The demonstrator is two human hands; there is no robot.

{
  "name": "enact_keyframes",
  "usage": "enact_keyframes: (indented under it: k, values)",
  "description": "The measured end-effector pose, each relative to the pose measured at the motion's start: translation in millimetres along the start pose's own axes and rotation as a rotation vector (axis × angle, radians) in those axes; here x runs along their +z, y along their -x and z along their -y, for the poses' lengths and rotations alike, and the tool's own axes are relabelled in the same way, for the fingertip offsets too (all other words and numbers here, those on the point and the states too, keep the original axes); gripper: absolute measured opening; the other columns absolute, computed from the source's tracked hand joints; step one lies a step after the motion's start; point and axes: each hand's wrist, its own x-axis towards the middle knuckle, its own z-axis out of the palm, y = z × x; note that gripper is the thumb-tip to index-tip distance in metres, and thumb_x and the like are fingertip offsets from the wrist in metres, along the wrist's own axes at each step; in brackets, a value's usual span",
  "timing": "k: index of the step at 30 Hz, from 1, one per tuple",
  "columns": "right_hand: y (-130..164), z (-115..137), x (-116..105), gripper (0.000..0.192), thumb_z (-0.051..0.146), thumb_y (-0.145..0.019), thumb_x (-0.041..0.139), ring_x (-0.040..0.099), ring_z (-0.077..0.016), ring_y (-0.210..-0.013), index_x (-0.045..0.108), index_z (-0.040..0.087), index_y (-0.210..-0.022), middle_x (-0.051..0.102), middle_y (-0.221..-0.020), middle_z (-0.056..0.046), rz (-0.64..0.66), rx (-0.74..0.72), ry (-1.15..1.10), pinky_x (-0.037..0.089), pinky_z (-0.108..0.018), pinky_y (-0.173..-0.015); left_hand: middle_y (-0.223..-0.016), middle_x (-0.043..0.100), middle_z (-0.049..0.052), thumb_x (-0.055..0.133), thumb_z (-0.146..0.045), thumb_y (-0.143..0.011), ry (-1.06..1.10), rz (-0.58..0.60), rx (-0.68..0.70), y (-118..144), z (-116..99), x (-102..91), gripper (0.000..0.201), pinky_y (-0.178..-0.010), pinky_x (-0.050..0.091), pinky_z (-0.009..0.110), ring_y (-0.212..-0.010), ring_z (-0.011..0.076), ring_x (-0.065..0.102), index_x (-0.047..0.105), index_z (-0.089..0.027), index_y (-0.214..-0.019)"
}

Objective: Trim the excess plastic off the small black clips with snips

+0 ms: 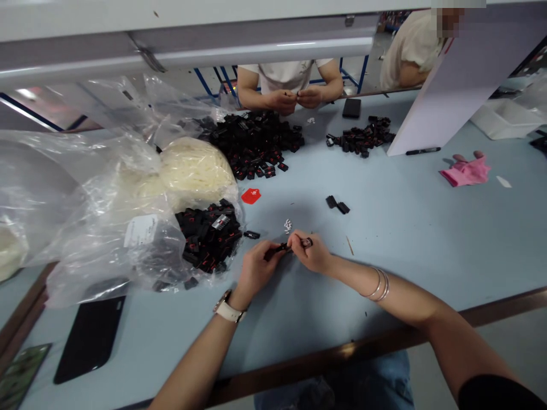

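Am watching left hand [255,267] and right hand [311,254] pinching together on small black part [282,247] just above worktop [410,239]. Judging mid-assembly, fitting step. Next move calling for steady alignment; open bag of black parts [207,233] lying near left.

Bright even overhead light; soft shadows; glare on plastic bags [106,188]; edges bowed; slight softness throughout.

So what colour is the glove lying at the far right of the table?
Pink; the glove shows best in the head view, on the pale blue table.
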Motion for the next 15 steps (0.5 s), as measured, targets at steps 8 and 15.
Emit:
enact_keyframes:
  k: [8,15]
  values:
    - [1.6,-7.9,4.1,0.045,0.051,-0.095,0.023,0.054,-0.0132,-0.053,0.053,0.022,-0.078,0.051,-0.057,0.001,-0.111,0.132,-0.190,0.043,-0.025,-0.054,-0.063,0.063,0.000,0.062,-0.028,-0.080,-0.002,0.034,-0.032,0.6,1.4,-0.3,0.011,-0.052,0.042,0.023,-0.054,0.0125,0.055,0.066,-0.018,-0.080]
    - [0.5,-5.6,1.8,0.043,0.047,-0.096,0.024,0.054,-0.0125,-0.054,0.053,0.021,-0.077,0.053,-0.056,0.002,-0.099,0.073,-0.168,0.043,-0.024,-0.056,-0.062,0.063,0.000,0.063,-0.028,-0.079,-0.009,0.026,-0.032,0.5,2.2,0.8,0.011,-0.052,0.041,0.023,-0.053,0.0120,0.054,0.066,-0.018,-0.079]
